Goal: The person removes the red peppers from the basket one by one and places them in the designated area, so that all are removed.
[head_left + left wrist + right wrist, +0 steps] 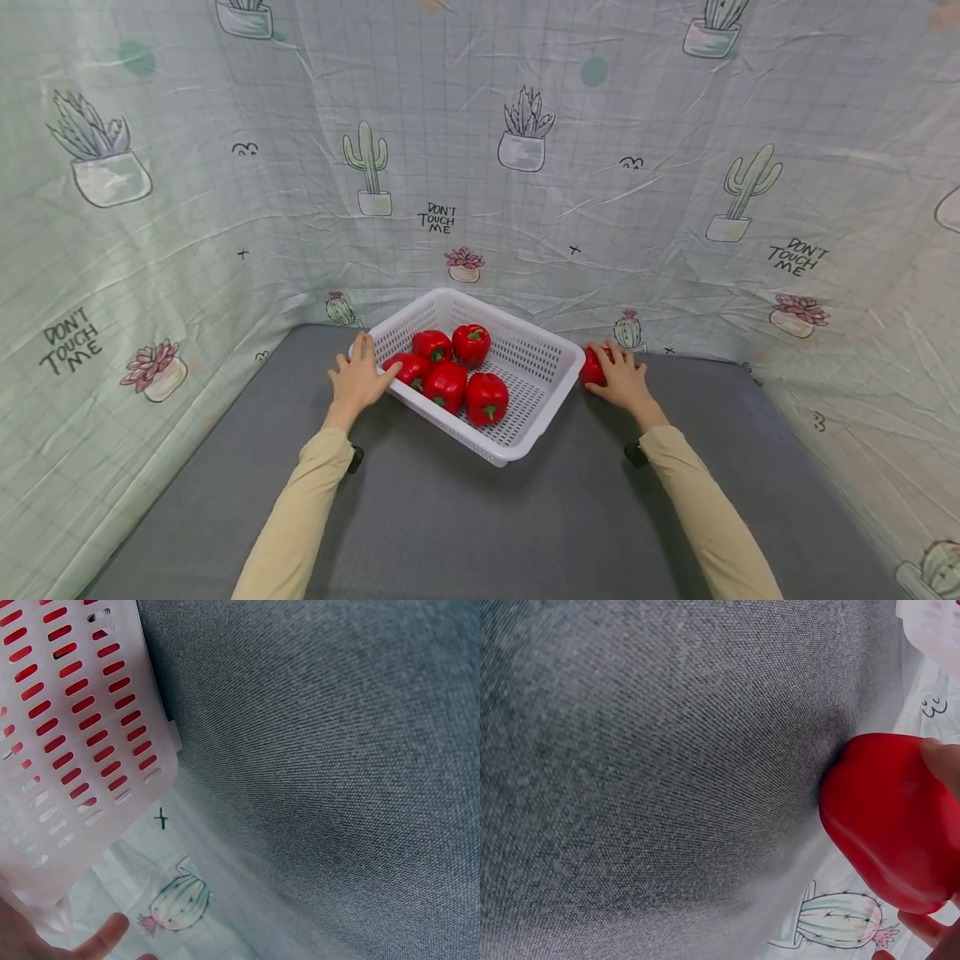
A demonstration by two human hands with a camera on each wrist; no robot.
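Note:
A white perforated plastic basket (543,421) stands askew on the grey surface. Several red bell peppers (487,398) with green stems are gathered toward its left side. My left hand (354,385) is at the basket's left corner, fingers spread and fairly straight, the thumb near the rim; in the left wrist view its fingertips (105,937) show beside the basket wall. To the right of the basket, my right hand (624,383) grips another red bell pepper (889,817) that sits low at the cloth surface. The thumb presses one side, with fingers around the other.
Behind and at both sides hangs a pale curtain (465,150) printed with cacti and lettering. Its lower edge meets the grey cloth-covered surface (487,533). Inside the basket, bare perforated floor (525,400) shows at the right.

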